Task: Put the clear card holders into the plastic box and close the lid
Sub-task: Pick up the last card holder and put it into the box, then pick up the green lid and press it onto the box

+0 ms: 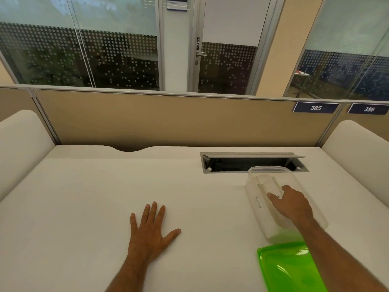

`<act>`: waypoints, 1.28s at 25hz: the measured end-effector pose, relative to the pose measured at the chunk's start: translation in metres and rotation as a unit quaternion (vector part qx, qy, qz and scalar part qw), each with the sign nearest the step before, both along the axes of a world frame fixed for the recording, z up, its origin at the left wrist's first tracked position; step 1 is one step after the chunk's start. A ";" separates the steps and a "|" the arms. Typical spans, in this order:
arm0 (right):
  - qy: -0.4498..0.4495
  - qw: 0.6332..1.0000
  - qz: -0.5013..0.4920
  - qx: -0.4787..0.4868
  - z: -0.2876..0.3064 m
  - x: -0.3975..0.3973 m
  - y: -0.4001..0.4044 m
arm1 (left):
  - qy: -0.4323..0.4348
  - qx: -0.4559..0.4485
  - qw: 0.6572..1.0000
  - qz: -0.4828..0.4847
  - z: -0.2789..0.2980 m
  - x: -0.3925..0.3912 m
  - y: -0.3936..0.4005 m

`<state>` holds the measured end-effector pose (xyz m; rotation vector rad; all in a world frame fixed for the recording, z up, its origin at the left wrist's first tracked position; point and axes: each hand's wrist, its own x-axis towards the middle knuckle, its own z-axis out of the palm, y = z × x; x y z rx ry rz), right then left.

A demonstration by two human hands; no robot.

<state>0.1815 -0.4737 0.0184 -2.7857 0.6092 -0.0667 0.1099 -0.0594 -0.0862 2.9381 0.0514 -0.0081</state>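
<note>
A translucent plastic box (pixel 255 204) stands uncovered on the right of the white desk. Clear card holders (pixel 267 184) lie inside it, stacked toward the far end. My right hand (pixel 291 204) reaches into the box from above, fingertips resting on the card holders; whether it grips one I cannot tell. The green lid (pixel 288 268) lies flat on the desk just in front of the box, partly under my right forearm. My left hand (pixel 149 230) rests flat on the desk at the centre, fingers spread, holding nothing.
A cable tray (pixel 252 164) with its flap raised sits in the desk just behind the box. A beige partition (pixel 168 119) closes the far edge. White side panels (pixel 21 144) flank the desk on both sides.
</note>
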 end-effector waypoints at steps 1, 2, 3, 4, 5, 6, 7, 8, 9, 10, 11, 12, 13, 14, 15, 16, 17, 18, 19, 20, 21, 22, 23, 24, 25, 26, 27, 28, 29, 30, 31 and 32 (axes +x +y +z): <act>-0.008 1.000 0.017 0.024 0.000 -0.002 0.002 | 0.000 0.002 1.000 0.002 0.000 -0.001 -0.001; -0.016 0.998 0.032 0.046 0.000 -0.005 0.003 | 0.002 0.008 1.000 0.001 0.000 -0.001 -0.004; -0.022 0.997 0.045 0.065 0.001 -0.008 0.005 | 0.003 0.015 1.000 -0.004 0.001 -0.002 -0.007; -0.027 0.995 0.058 0.078 0.003 -0.012 0.006 | 0.004 0.023 1.000 -0.013 0.002 -0.003 -0.011; -0.028 0.994 0.072 0.083 0.004 -0.017 0.008 | 0.003 0.029 0.999 -0.026 0.004 -0.005 -0.017; -0.023 0.993 0.088 0.075 0.004 -0.022 0.010 | 0.000 0.032 0.999 -0.038 0.007 -0.007 -0.024; -0.014 0.993 0.105 0.054 0.004 -0.028 0.012 | -0.007 0.031 0.998 -0.049 0.010 -0.009 -0.032; -0.005 0.993 0.119 0.026 0.005 -0.034 0.013 | -0.015 0.026 0.998 -0.058 0.013 -0.011 -0.041; 0.000 0.992 0.129 -0.003 0.005 -0.041 0.015 | -0.020 0.023 0.997 -0.066 0.016 -0.013 -0.051; 0.001 0.991 0.134 -0.025 0.005 -0.048 0.016 | -0.021 0.021 0.997 -0.074 0.020 -0.017 -0.062; -0.001 0.990 0.135 -0.040 0.004 -0.056 0.016 | -0.020 0.018 0.996 -0.082 0.023 -0.020 -0.072; -0.007 0.990 0.133 -0.051 0.004 -0.063 0.016 | -0.021 0.013 0.996 -0.090 0.025 -0.023 -0.082; -0.014 0.990 0.128 -0.060 0.002 -0.071 0.016 | -0.023 0.008 0.995 -0.098 0.028 -0.026 -0.091; -0.019 0.990 0.121 -0.069 0.000 -0.079 0.016 | -0.024 0.005 0.994 -0.108 0.030 -0.030 -0.101; -0.021 0.990 0.112 -0.078 -0.002 -0.087 0.015 | -0.025 0.004 0.992 -0.120 0.033 -0.034 -0.110; -0.023 0.991 0.102 -0.085 -0.004 -0.094 0.012 | -0.027 0.002 0.991 -0.129 0.035 -0.038 -0.120; -0.026 0.991 0.093 -0.089 -0.006 -0.101 0.009 | -0.029 -0.002 0.990 -0.137 0.037 -0.042 -0.129; -0.029 0.992 0.083 -0.089 -0.009 -0.108 0.005 | -0.031 -0.005 0.989 -0.145 0.038 -0.046 -0.138; -0.031 0.993 0.075 -0.085 -0.010 -0.114 0.000 | -0.032 -0.009 0.988 -0.153 0.039 -0.050 -0.147; -0.031 0.994 0.068 -0.079 -0.012 -0.120 -0.005 | -0.033 -0.013 0.986 -0.163 0.039 -0.054 -0.155; -0.029 0.995 0.062 -0.073 -0.013 -0.125 -0.011 | -0.035 -0.018 0.984 -0.172 0.040 -0.057 -0.163; -0.026 0.996 0.057 -0.069 -0.014 -0.131 -0.017 | -0.035 -0.024 0.983 -0.181 0.040 -0.061 -0.170; -0.024 0.996 0.051 -0.068 -0.015 -0.136 -0.024 | -0.036 -0.031 0.981 -0.188 0.040 -0.064 -0.178; -0.021 0.997 0.043 -0.066 -0.016 -0.140 -0.032 | -0.039 -0.039 0.979 -0.195 0.040 -0.067 -0.185; -0.017 0.997 0.032 -0.064 -0.017 -0.145 -0.040 | -0.041 -0.046 0.978 -0.202 0.040 -0.070 -0.192; -0.011 0.998 0.021 -0.063 -0.019 -0.149 -0.048 | -0.039 -0.052 0.977 -0.205 0.039 -0.073 -0.198; -0.004 0.998 0.010 -0.062 -0.020 -0.153 -0.056 | -0.030 -0.055 0.977 -0.205 0.039 -0.076 -0.203; 0.004 0.998 0.000 -0.062 -0.022 -0.157 -0.063 | -0.013 -0.058 0.978 -0.200 0.038 -0.079 -0.208; 0.013 0.998 -0.011 -0.057 -0.024 -0.160 -0.070 | 0.010 -0.059 0.980 -0.189 0.038 -0.080 -0.213; 0.021 0.998 -0.023 -0.047 -0.027 -0.163 -0.077 | 0.032 -0.063 0.982 -0.173 0.039 -0.082 -0.218; 0.028 0.998 -0.038 -0.034 -0.030 -0.164 -0.083 | 0.045 -0.073 0.985 -0.152 0.041 -0.083 -0.224; 0.028 0.998 -0.055 -0.016 -0.032 -0.166 -0.090 | 0.050 -0.092 0.986 -0.130 0.044 -0.084 -0.229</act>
